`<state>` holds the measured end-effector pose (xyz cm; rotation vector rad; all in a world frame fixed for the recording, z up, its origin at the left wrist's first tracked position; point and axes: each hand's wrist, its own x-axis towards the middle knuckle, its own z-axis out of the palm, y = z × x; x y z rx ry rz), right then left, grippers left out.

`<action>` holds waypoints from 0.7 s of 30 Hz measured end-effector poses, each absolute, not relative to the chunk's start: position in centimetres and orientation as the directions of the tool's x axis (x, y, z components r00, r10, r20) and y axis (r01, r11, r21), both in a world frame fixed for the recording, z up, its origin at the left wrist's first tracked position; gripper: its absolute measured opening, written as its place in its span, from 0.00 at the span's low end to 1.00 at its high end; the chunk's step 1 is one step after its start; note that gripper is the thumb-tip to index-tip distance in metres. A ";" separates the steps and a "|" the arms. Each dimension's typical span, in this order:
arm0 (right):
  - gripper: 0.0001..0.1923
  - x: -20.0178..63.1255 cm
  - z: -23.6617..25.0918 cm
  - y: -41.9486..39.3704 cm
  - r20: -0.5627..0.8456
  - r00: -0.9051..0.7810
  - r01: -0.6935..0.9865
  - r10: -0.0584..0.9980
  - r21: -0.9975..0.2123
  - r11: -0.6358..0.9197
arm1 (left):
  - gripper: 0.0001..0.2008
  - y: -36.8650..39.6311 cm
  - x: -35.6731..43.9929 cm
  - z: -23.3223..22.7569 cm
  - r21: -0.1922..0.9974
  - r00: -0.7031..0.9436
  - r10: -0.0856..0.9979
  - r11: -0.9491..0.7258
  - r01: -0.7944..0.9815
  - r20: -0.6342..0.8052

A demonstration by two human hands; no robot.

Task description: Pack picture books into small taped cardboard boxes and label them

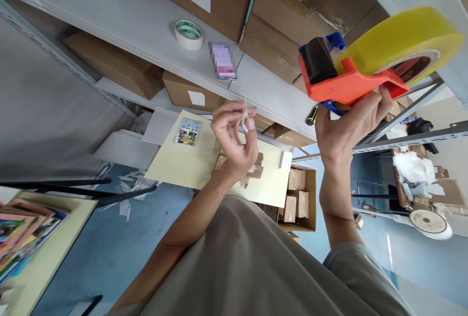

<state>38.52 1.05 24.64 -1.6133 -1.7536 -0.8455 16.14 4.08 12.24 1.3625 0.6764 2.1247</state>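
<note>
The right hand [347, 128] is raised at the right of the view, forearm upright, fingers wrapped closed around the handle of an orange tape dispenser [343, 84]. The dispenser carries a large roll of yellowish packing tape [398, 38] and has a black roller at its front end, which points toward the left hand.

The left hand [234, 135] is lifted in front of the chest, elbow bent and palm turned toward the camera. Its thumb and fingertips are pinched together on a thin, crumpled strip of clear tape [244, 113]; the other fingers curl loosely. The two hands are near each other but apart.

Behind them runs a grey metal shelf [146, 23] with brown cartons, a small roll of white tape [188, 34] lying flat on it. Lower down, a pale yellow table [183, 165] holds a colourful card [187, 131], and an open carton of small boxes [298, 199] stands beside it.
</note>
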 end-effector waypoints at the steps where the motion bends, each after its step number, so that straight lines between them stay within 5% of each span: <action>1: 0.25 38.3 24.7 1.0 0.783 -0.071 0.997 0.618 0.050 0.051 | 0.15 4.0 15.9 12.7 0.647 -0.376 0.654 -0.744 -0.163 0.657; 7: 0.20 37.2 23.6 0.7 0.828 -0.098 0.995 0.552 0.096 0.032 | 0.07 4.3 13.6 13.8 0.584 -0.496 0.532 -0.810 -0.059 0.686; 12: 0.23 36.8 21.2 0.4 0.735 -0.073 0.997 0.674 0.066 0.036 | 0.19 5.3 9.4 10.2 0.646 -0.582 0.473 -0.754 0.120 0.661; 16: 0.23 36.1 18.2 0.2 0.665 -0.067 0.998 0.744 0.051 0.044 | 0.16 5.5 6.2 7.5 0.549 -0.612 0.284 -0.780 0.300 0.738; 21: 0.17 35.9 13.1 0.0 0.637 -0.073 0.997 0.767 0.044 0.058 | 0.20 3.9 2.1 4.9 0.698 -0.627 0.385 -0.606 0.382 0.677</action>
